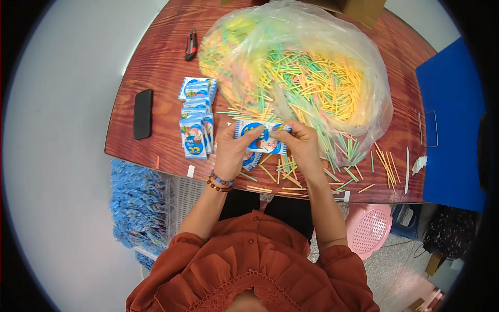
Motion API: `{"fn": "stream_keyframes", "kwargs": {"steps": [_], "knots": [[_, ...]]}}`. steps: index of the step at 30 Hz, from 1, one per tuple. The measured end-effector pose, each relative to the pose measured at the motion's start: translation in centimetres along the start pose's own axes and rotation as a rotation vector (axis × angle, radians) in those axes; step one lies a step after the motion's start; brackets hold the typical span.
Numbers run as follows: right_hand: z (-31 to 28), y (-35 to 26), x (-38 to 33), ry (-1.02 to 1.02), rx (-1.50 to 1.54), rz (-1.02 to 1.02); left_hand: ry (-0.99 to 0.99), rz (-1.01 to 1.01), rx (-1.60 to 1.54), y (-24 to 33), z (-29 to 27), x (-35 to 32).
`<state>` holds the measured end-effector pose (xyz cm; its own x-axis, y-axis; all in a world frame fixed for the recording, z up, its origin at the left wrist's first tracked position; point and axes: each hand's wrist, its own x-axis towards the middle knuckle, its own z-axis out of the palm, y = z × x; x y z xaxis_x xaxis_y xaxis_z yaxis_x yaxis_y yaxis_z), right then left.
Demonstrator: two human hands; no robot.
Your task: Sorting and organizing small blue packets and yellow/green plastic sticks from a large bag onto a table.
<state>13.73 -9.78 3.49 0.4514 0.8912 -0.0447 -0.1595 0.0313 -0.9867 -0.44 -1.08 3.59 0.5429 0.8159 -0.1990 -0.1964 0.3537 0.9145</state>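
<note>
Between my two hands is a small blue and white packet [267, 144], held level above the near part of the table. My left hand [232, 149] grips its left end, thumb lying on the printed face. The right end is pinched by my right hand [303, 144]. Another blue and white packet [251, 160] lies partly hidden beneath it. Left of my hands, several similar packets [193, 137] overlap in a column. Beyond my hands, a large clear plastic bag [371, 78] lies open, full of thin yellow, green and pink sticks [332, 88]. Loose sticks [291, 174] are scattered under and around my hands.
A black phone [143, 114] and a red and black box cutter [191, 45] lie on the wooden table [161, 83]. A blue box [449, 125] stands at the right. Below the left edge is a crate of blue packets [136, 203]; a pink stool [369, 229] is at lower right.
</note>
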Motion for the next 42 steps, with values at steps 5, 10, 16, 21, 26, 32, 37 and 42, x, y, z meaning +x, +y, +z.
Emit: {"fn": "stream_keyframes", "kwargs": {"steps": [5,10,16,21,26,32,37,42], "knots": [[-0.5,0.4,-0.5,0.014,-0.031,0.016,0.08,-0.045,-0.079,-1.0,0.6,-0.3],[-2.6,0.9,0.1,-0.048,-0.203,-0.02,0.094,-0.024,-0.095,-2.5,0.5,0.3],[-10.0,-2.5,6.7,0.317,-0.662,-0.237,0.107,0.008,-0.219,-2.5,-1.2,0.2],[-12.6,-3.1,13.7,0.166,-1.488,-0.449,0.159,0.016,-0.243,-2.6,-0.7,0.2],[-10.9,-1.4,16.8,0.088,-1.85,-0.309,0.157,0.036,-0.256,-2.2,-0.9,0.3],[-11.1,0.9,18.0,0.13,-1.869,-0.33,0.135,0.024,-0.261,-2.2,-1.4,0.4],[-12.8,0.0,17.3,0.087,-1.62,-0.251,0.125,0.023,-0.226,-2.7,-2.3,0.4],[-15.1,0.3,17.6,0.072,-1.337,-0.127,0.159,0.023,-0.24,-2.2,-1.2,0.5]]}}
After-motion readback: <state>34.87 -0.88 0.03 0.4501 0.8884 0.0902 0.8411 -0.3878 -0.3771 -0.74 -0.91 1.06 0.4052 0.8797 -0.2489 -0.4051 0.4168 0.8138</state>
